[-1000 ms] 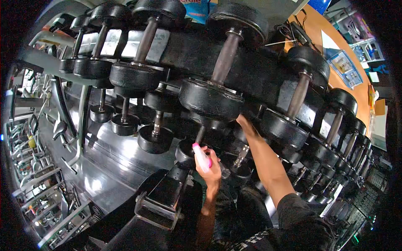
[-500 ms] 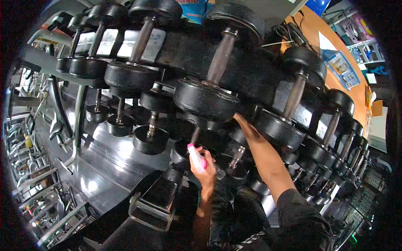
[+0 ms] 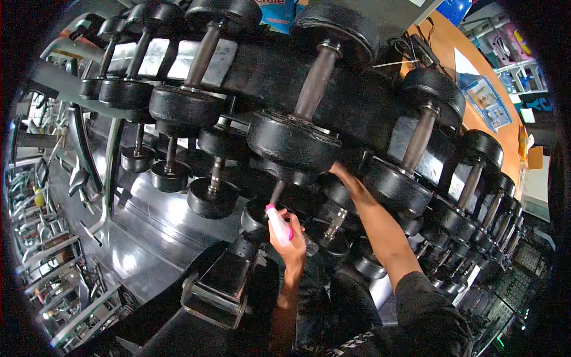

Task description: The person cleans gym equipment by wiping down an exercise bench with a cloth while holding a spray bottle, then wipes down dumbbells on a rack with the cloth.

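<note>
In the lower middle of the head view, my left hand is wrapped round a spray bottle with a white and pink spray head. Its clear body shows beside the palm. My right arm reaches up between the rack's tiers, and my right hand goes in behind the lower head of a large black dumbbell. Its fingers are hidden there, so what they touch or hold does not show. A lower-tier dumbbell lies just beyond the bottle's nozzle.
More black dumbbells fill both tiers on either side. A padded bench with a metal frame stands at the lower left. Behind the rack is a wooden desk with cables and a blue booklet. Gym machines line the far left.
The view has shifted very slightly. Both hands stay in nearly the same places, with the spray bottle still in my left hand.
</note>
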Tool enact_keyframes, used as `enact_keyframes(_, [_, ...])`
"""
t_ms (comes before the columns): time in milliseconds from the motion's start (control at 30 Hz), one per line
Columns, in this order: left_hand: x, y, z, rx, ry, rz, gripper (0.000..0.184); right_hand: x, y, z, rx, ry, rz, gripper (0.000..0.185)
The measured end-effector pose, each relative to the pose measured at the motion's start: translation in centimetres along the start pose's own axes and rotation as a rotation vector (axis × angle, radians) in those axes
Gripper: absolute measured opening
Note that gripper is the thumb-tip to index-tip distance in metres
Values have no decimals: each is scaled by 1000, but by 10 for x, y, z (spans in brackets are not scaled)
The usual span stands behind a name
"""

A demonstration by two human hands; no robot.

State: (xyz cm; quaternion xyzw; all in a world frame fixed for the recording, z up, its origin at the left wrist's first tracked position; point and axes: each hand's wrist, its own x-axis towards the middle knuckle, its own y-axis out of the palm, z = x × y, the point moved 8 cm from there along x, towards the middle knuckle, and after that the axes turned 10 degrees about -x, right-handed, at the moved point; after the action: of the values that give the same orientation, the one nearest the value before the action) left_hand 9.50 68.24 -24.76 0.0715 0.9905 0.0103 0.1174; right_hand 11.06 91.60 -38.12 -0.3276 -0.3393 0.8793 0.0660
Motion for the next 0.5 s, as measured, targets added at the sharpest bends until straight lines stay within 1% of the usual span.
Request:
enact_keyframes(67, [2,2,-5,-9,19,-1,24,4,0,2,0,-3,-8,38])
enact_keyframes(200, [-2,2,-3,25,-8,-3,24,-2,-3,-2,11,6,-20,38])
enact_keyframes(367, [-1,2,-8,21,26,-5,24,0,-12,-5,6,16,-120,38])
enact_keyframes(433, [-2,1,4,8,-11,43,38,17,-9,6,-31,14,-187,38])
enact_keyframes(467, [-2,0,8,9,-7,46,38,25,-7,10,-50,15,-214,38])
enact_keyframes(500, [0,1,1,130,87,55,38,33,-7,13,-60,16,-238,38])
